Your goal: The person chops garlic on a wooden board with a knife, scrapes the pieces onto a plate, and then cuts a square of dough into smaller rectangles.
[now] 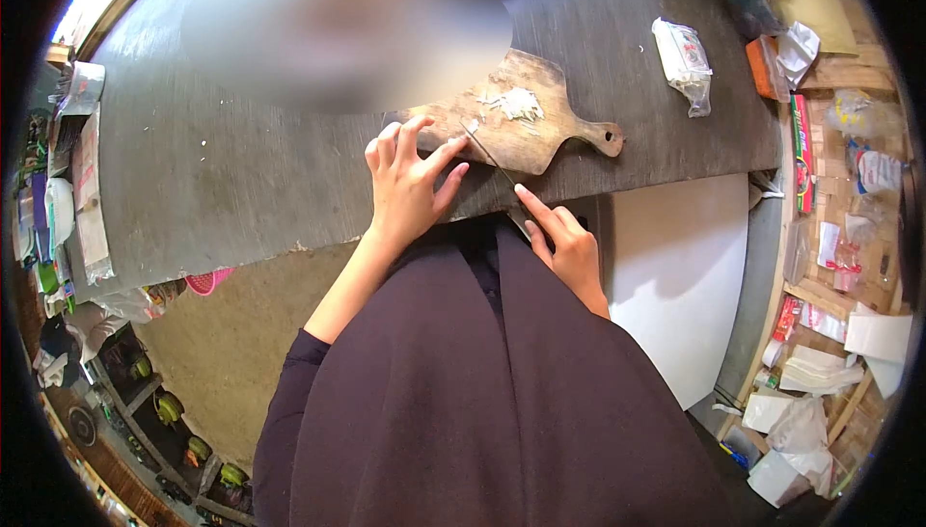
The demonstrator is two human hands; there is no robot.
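head-worn view — looking forward and down, close above the counter [675, 156]

No lettering, brand or number can be read with certainty. Marks that look like print show on several wrappings, all to the right of the cutting board [540, 136]. Nearest the board, on the desk [627, 35], a white and clear plastic package [683, 59] bears small reddish print, too small to make out. Farther right of the board, a long red and green box [803, 154] carries pale lettering along its side, too blurred to spell. Beyond that box from the board, a packet with blue and red marks [878, 170] and a white and red packet [837, 247] are likewise illegible.
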